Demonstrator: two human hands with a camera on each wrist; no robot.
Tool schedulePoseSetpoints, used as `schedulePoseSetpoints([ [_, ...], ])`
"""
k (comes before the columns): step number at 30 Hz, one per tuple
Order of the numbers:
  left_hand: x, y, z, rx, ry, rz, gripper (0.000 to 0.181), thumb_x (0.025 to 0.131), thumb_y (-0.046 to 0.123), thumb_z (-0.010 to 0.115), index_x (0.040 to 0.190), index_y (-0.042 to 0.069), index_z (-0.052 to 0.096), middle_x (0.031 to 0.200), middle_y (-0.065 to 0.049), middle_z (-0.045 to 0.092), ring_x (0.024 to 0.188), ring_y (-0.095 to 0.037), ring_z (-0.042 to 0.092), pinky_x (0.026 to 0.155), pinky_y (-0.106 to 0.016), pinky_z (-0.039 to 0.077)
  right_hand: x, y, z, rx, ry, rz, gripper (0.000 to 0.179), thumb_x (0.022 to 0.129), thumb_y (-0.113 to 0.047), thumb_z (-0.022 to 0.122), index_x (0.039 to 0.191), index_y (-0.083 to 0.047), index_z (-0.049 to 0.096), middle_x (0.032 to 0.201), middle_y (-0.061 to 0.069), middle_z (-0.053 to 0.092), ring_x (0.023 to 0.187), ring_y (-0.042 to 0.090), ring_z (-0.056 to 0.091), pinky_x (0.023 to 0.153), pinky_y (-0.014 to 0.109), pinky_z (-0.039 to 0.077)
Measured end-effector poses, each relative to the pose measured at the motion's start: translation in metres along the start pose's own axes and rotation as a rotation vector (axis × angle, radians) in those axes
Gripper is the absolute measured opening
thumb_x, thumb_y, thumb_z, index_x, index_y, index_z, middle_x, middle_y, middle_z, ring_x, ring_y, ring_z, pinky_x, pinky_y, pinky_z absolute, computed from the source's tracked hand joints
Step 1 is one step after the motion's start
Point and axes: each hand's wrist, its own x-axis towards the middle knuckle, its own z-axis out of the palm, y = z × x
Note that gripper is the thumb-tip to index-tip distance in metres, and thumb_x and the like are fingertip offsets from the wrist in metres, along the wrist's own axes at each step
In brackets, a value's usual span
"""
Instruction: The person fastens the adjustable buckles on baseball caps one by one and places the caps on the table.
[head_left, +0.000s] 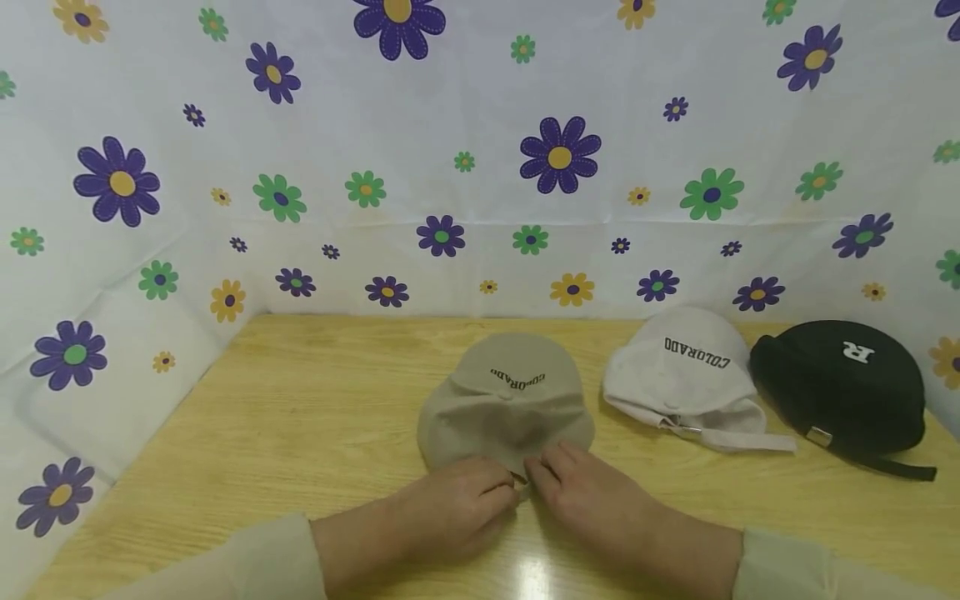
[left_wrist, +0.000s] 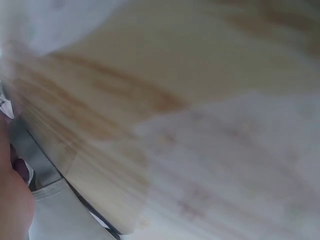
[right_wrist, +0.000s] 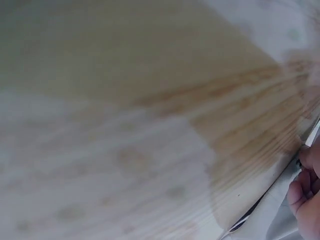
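Note:
A khaki baseball cap (head_left: 504,425) with dark COLORADO lettering lies in the middle of the table, its strap side toward me. Both hands meet at that near edge. My left hand (head_left: 467,504) pinches the left part of the cap's back strap (head_left: 522,492) between curled fingers and thumb. From the other side, my right hand (head_left: 581,492) pinches the right part of it. The fingers hide most of the strap. In the wrist views only an edge of each hand shows, the left hand (left_wrist: 15,200) and the right hand (right_wrist: 306,200), each against the cap's fabric.
To the right sits a pale COLORADO cap (head_left: 678,375), its strap trailing toward me. Beside it stands a black cap (head_left: 847,383) with a white R and a loose strap end. The wooden table (head_left: 322,400) meets a flowered cloth (head_left: 480,192) at the back and left.

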Motion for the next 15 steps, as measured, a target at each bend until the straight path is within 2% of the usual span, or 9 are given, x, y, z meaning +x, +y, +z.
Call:
schedulePoseSetpoints([
  [3,0.0011,0.0004,0.0012,0.005,0.03,-0.011,0.018,0.076,0.013,0.073,0.093,0.008,0.068,0.093,0.001,0.065,0.087,-0.01,0.064,0.084,-0.021,0.051,0.0009,0.002,0.0001,-0.017,0.013,0.038,0.042,0.078,-0.002,0.071,0.12,0.0,0.065,0.104,0.007,0.061,0.095,0.018,0.053,0.088,0.03,0.048],
  [5,0.0021,0.0003,0.0017,0.002,0.055,-0.029,0.019,0.075,0.015,0.075,0.09,0.01,0.066,0.089,0.003,0.063,0.083,-0.01,0.061,0.08,-0.021,0.051,0.0013,0.0034,0.0,-0.017,0.036,0.065,0.041,0.078,-0.003,0.072,0.119,-0.002,0.065,0.108,0.008,0.061,0.101,0.021,0.056,0.093,0.034,0.048],
  [8,0.0029,-0.0002,0.0015,0.01,0.092,-0.056,0.023,0.072,0.015,0.079,0.089,0.01,0.063,0.086,0.004,0.059,0.078,-0.01,0.058,0.075,-0.022,0.05,0.0014,0.0051,0.0005,-0.012,0.103,0.089,0.034,0.08,-0.008,0.069,0.114,-0.006,0.067,0.11,0.008,0.061,0.106,0.025,0.057,0.096,0.04,0.047],
  [12,0.0033,-0.0001,-0.0003,0.039,0.097,-0.096,0.026,0.072,0.014,0.079,0.089,0.01,0.061,0.083,0.004,0.055,0.075,-0.009,0.054,0.071,-0.022,0.047,0.0024,0.0061,0.002,-0.012,0.198,0.096,0.02,0.089,-0.016,0.056,0.103,-0.011,0.069,0.102,0.004,0.06,0.1,0.024,0.057,0.089,0.039,0.044],
  [15,0.0038,0.0009,-0.0017,0.06,0.081,-0.117,0.022,0.073,0.01,0.075,0.087,0.011,0.059,0.082,0.004,0.053,0.072,-0.008,0.051,0.067,-0.021,0.046,0.0034,0.0061,0.0029,-0.003,0.241,0.085,0.025,0.093,-0.019,0.047,0.099,-0.01,0.07,0.098,0.003,0.061,0.097,0.023,0.057,0.088,0.038,0.045],
])
